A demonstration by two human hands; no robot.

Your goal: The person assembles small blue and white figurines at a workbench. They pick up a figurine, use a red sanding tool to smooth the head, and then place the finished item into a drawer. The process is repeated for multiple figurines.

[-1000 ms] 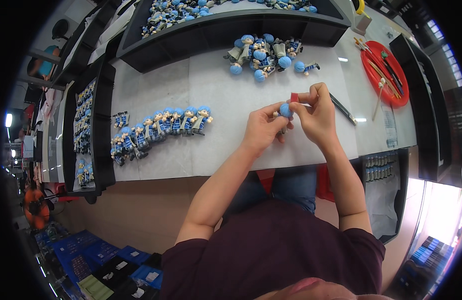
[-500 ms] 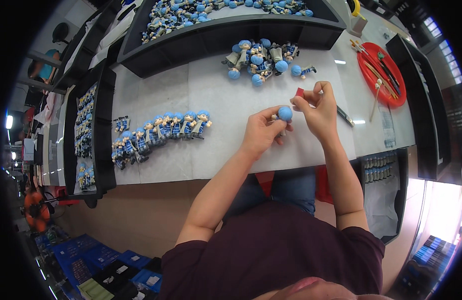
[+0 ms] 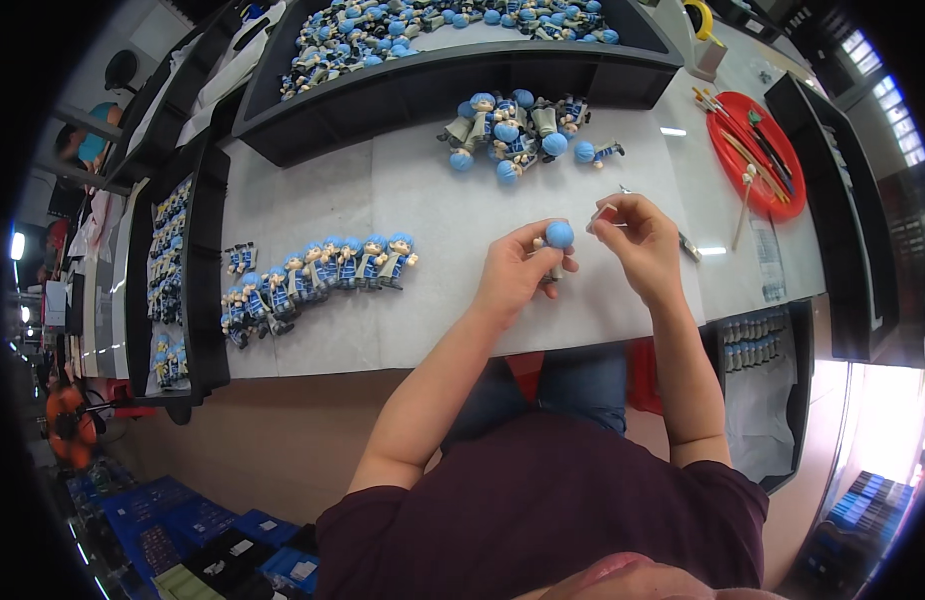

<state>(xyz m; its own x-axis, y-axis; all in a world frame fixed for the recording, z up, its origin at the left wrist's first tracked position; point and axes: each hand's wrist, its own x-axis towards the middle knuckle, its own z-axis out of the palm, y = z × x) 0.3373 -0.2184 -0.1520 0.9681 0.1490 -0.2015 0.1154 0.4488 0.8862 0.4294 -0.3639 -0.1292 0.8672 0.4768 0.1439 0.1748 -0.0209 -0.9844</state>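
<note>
Between the thumb and fingers of my left hand [image 3: 518,268] is a small figurine [image 3: 559,236] with a round blue head, held above the white table sheet. My right hand [image 3: 638,240] is close by on the right, pinching a small flat red piece [image 3: 607,213] with a pale edge. The red piece and the figurine are apart. Under my right hand lies a slim metal tool [image 3: 690,247], partly hidden. A pile of blue-haired figurines [image 3: 507,132] lies beyond my hands, with a single figurine [image 3: 597,152] at its right. To the left, a row of figurines [image 3: 323,262] lies side by side.
A large black tray [image 3: 463,72] full of figurines spans the back. Another black tray [image 3: 209,270] of figurines borders the left. At right are a red dish [image 3: 723,135] with brushes and sticks, a yellow tape roll [image 3: 699,18], and a black tray [image 3: 805,400] below the table edge.
The red piece has tilted in my right fingers, whose fingertips are lower and more closed. My left hand still holds the figurine, its head turned slightly. The whole view has shifted a little.
</note>
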